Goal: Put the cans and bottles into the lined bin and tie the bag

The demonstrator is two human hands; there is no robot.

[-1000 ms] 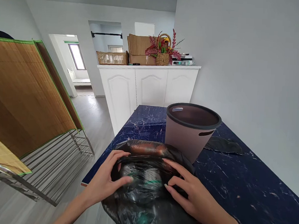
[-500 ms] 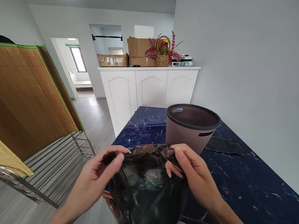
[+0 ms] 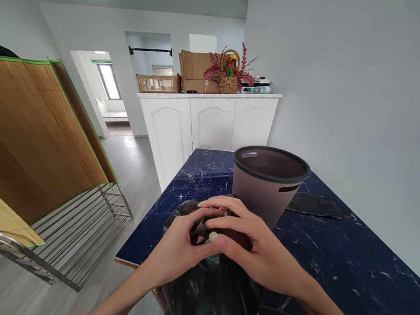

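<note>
the black plastic bag (image 3: pixel 211 292) is right under the two hands, so there is no gap to cross. its top is bunched up between them, and both hands touch it, so neither one is nearer. the left hand (image 3: pixel 177 244) is on the left side of the bunch, and the right hand (image 3: pixel 257 245) is on the right side and partly on top. the fingers of both hands are bent and pinched in on the black plastic. they meet in the middle, but some left fingertips are hidden, so i cannot tell just how those grip.

the bag is longest from top to bottom. its bunched top points up, and its full part hangs down toward the person, by the near edge of the blue counter (image 3: pixel 333 247). a bit of the bag also pokes out past the left hand, over the counter. the very bottom is out of view.

the trash can (image 3: pixel 257 197) stands upright on the counter, just past the hands and a bit to the right, with its round top open. the right hand is nearer to it. a flat piece of black plastic (image 3: pixel 314 204) lies to the right of the can, with its long way going from left to right.
</note>
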